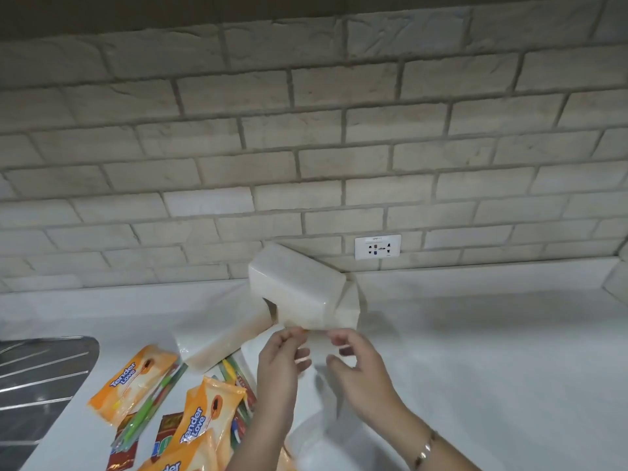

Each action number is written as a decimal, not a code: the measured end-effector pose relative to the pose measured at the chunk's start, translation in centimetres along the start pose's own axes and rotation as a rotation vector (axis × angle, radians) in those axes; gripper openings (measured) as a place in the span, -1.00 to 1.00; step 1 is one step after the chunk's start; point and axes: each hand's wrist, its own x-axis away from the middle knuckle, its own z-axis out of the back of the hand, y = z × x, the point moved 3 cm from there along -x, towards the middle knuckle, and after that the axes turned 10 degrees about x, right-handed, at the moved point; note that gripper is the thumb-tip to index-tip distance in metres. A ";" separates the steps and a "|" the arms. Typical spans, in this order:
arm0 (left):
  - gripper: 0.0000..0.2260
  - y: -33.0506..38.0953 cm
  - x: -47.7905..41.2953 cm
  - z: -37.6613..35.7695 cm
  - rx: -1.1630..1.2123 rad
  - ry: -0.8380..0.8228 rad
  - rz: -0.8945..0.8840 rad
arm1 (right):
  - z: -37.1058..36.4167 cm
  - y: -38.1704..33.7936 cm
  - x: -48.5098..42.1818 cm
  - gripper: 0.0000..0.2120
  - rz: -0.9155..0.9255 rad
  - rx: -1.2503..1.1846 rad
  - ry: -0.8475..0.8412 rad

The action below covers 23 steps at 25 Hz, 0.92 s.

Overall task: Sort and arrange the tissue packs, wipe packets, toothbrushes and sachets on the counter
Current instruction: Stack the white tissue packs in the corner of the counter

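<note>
Stacking tissue packs seems the step in hand. The left hand [282, 358] and right hand [360, 368] each pinch the lower edge of a white tissue pack [295, 294], which is tilted just below and left of the wall socket [378, 247]. A second pack [221, 338] lies farther left of the socket, with wipe packets [136, 379], toothbrushes [149, 409] and sachets [170, 433] beyond. Next, I judge, the held pack needs settling flat and square.
</note>
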 end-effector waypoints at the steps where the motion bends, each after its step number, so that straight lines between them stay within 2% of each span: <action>1: -0.86 0.2 -1.1 -0.8 0.066 -0.014 0.068 | 0.0 -1.0 -1.7 -0.66 0.044 0.061 0.045; 3: -0.82 -0.1 -3.4 -2.5 0.213 -0.021 0.190 | 0.0 -3.1 -5.0 -0.60 0.124 0.268 0.127; 5: -0.69 -0.8 -5.8 -4.0 0.316 0.010 0.248 | -0.2 -4.5 -8.0 -0.46 0.157 0.494 0.142; 8: -0.51 -1.6 -8.2 -5.3 0.404 0.093 0.245 | -0.4 -4.5 -12.0 -0.34 0.071 0.711 0.009; 12: -0.53 -2.3 -9.4 -5.4 0.439 0.179 0.251 | -0.4 -2.4 -14.8 -0.49 0.055 0.885 -0.152; 17: -0.57 -2.8 -9.5 -6.0 0.469 0.181 0.228 | -0.6 -0.9 -15.2 -0.49 0.109 0.679 -0.166; 23: -0.62 -3.3 -5.9 -4.7 0.473 0.177 0.128 | 1.5 -1.8 -9.7 -0.49 0.188 0.471 0.068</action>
